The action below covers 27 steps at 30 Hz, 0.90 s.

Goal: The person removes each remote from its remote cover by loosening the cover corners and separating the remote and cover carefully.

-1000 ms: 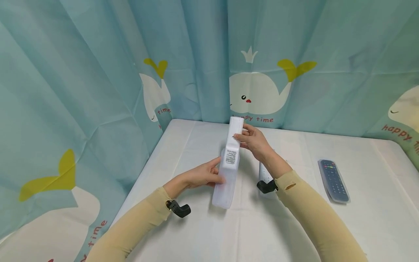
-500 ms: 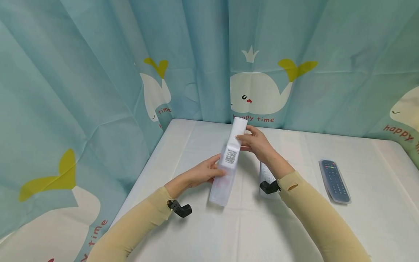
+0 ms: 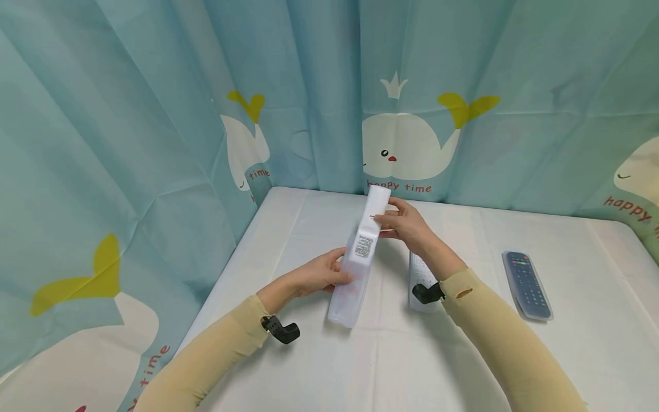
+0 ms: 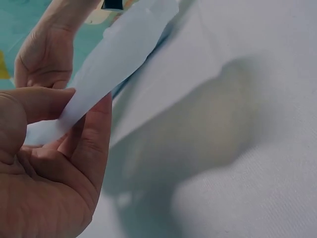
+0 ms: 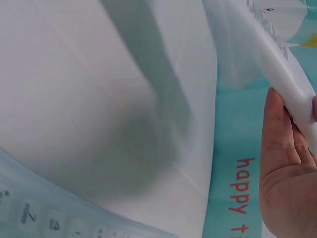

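A white remote control [image 3: 378, 200] with a printed label on its back is tilted over the table, its lower part inside a translucent soft cover [image 3: 344, 309]. My left hand [image 3: 319, 273] pinches the cover between thumb and fingers, as the left wrist view also shows on the cover [image 4: 124, 49]. Higher up, my right hand [image 3: 409, 226] grips the remote's bare end, thumb on the back and fingers along the side. The right wrist view has the remote [image 5: 282, 69] leaving the cover's loose mouth [image 5: 235, 54]. The button side faces away, hidden.
A second white remote [image 3: 419, 272] in a clear cover lies beneath my right wrist, partly hidden. Farther right lies a dark remote [image 3: 526, 285] in a clear cover. A blue whale-print curtain [image 3: 319, 103] hangs behind the white table [image 3: 298, 217].
The remote and cover have tilted: the top end has swung to the right and the lower end slightly left. My right hand has shifted a little right. Both hands keep their hold.
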Available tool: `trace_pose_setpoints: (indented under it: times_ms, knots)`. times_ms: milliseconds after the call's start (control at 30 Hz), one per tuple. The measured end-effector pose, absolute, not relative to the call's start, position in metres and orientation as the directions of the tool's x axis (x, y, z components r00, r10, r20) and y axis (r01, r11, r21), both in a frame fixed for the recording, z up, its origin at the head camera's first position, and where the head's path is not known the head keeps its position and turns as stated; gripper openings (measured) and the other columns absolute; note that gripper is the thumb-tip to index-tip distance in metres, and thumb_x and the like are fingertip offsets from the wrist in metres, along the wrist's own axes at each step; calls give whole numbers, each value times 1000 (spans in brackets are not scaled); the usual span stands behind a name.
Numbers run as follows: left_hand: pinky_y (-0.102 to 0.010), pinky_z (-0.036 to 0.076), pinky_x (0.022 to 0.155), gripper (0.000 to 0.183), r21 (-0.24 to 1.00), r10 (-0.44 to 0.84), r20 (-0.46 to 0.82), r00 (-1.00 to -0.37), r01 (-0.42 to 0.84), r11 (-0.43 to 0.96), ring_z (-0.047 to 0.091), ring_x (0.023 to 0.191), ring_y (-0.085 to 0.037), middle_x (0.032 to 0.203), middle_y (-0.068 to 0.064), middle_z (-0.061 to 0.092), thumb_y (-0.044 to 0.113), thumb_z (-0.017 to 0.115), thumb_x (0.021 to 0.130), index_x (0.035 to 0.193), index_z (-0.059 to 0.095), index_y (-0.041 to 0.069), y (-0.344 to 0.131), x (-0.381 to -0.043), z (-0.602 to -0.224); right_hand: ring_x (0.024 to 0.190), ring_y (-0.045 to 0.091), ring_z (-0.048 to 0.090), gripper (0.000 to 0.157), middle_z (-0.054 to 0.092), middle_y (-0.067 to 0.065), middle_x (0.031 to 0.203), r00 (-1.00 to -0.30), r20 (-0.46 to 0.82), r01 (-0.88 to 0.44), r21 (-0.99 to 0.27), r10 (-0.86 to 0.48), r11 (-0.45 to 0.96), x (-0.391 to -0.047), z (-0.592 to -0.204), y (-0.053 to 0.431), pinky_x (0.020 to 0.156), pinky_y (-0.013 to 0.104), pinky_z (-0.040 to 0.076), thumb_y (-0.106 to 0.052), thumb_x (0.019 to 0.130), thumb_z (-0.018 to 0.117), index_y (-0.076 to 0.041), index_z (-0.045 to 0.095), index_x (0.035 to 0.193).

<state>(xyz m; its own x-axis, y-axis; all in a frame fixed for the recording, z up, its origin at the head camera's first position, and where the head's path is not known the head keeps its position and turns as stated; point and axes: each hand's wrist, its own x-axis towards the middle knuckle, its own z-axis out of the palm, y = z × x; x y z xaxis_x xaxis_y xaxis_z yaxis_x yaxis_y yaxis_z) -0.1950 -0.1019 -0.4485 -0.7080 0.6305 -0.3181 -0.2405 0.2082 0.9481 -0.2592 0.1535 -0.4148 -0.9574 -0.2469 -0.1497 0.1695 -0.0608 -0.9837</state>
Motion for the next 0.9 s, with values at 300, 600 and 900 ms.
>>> trace_pose_setpoints:
  times_ms: [300, 600, 900]
  knots:
    - [-44, 58, 83, 73, 938, 622, -346, -702, -261, 228, 69, 103, -28, 119, -18, 70, 1, 63, 99, 159, 24, 8, -103, -194, -448, 98, 21, 71, 66, 58, 21, 136, -970, -144, 157, -987, -197, -48, -261, -404, 162, 93, 42, 57, -10, 101, 66, -8, 32, 157]
    - [-41, 58, 81, 75, 916, 602, -402, -690, -294, 274, 68, 103, -27, 125, -14, 66, 1, 66, 96, 159, 26, 10, -107, -193, -454, 96, 17, 68, 65, 63, 7, 121, -997, -73, 76, -989, -32, -127, -266, -398, 185, 101, 48, 51, -11, 101, 65, -3, 31, 156]
    - [-35, 57, 72, 71, 929, 600, -370, -709, -282, 240, 69, 97, -24, 125, -15, 66, 8, 68, 98, 156, 28, 10, -113, -196, -452, 107, 20, 65, 55, 63, 6, 126, -996, -84, 86, -994, -34, -73, -264, -403, 189, 99, 46, 52, -14, 102, 65, 1, 41, 149]
